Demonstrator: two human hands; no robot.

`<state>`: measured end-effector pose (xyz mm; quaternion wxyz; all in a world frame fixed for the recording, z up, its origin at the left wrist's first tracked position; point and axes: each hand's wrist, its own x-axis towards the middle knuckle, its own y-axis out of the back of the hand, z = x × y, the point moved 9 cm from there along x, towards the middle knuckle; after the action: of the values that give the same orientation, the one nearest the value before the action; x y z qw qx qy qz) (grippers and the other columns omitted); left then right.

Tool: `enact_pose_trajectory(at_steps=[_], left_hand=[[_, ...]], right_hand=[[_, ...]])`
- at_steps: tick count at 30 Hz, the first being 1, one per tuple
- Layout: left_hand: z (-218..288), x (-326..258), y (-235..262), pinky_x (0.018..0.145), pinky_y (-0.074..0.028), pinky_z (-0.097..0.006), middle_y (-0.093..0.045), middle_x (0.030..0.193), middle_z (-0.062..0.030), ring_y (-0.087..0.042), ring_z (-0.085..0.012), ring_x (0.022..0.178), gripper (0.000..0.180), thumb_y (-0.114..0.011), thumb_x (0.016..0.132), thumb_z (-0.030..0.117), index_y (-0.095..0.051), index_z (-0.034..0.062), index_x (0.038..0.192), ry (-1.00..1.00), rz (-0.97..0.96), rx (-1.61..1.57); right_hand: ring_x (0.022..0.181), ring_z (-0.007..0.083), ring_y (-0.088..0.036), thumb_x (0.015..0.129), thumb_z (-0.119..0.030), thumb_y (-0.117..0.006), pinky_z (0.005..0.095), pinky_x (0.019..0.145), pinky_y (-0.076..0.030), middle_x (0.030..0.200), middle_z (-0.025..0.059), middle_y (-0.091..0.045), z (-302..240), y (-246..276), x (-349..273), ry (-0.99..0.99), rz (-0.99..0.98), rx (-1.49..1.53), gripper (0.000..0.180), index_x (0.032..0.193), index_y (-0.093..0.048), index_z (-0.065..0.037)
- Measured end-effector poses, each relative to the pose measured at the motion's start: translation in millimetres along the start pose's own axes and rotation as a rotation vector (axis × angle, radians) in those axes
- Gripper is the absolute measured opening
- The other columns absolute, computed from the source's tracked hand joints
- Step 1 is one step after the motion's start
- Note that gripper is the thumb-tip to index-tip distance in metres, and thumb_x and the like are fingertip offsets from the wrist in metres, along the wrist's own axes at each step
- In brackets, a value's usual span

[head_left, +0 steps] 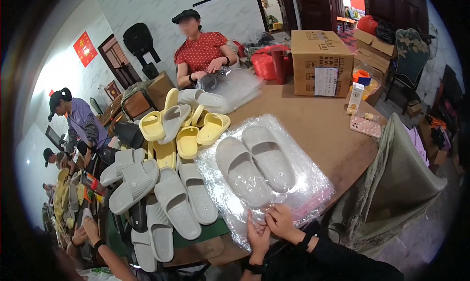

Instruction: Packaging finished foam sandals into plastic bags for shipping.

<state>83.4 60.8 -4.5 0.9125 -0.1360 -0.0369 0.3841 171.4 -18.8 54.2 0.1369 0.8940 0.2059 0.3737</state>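
A pair of grey slide slippers, the left slipper (242,171) and the right slipper (269,158), lies side by side on a stack of clear plastic bags (306,175). Clear film seems to cover their near ends; whether both are fully inside a bag I cannot tell. At the near edge of the film, my left hand (258,233) is closed on the plastic bag. My right hand (281,222) is right beside it, its fingers also pinched on the bag's edge. The hands nearly touch, just below the slippers.
Loose grey slippers (177,202) and yellow slippers (187,143) are heaped on the left. Across the table (338,129), a person in red (203,53) handles clear plastic. A cardboard box (320,60), a carton and a pink phone (364,126) stand or lie at right. Other people are at far left.
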Motion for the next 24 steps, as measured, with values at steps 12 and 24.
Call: enact_pose_trajectory(at_steps=[12,24], left_hand=[[5.1,0.4,-2.2,0.057,-0.038,-0.013,-0.055,0.084,0.0000,-0.051,-0.0028,0.068,0.084,-0.056,0.079,-0.013,-0.012,0.0085,0.148,-0.040,0.003,0.007],[7.4,-1.9,-2.8,0.062,-0.041,-0.015,-0.055,0.087,-0.0012,-0.051,-0.0049,0.073,0.081,-0.057,0.082,-0.011,-0.011,0.0051,0.147,-0.043,-0.018,0.009]], right_hand=[[0.080,0.0312,-0.060,0.078,-0.009,-0.062,0.0385,0.069,-0.047,0.096,0.0151,-0.063,4.9,-2.9,-2.7,-0.009,0.000,0.028,0.017,0.092,-0.068,-0.002],[0.079,0.0288,-0.060,0.078,-0.008,-0.061,0.0365,0.069,-0.046,0.094,0.0125,-0.062,-4.0,2.1,0.4,-0.007,-0.005,-0.004,0.018,0.094,-0.069,-0.005]])
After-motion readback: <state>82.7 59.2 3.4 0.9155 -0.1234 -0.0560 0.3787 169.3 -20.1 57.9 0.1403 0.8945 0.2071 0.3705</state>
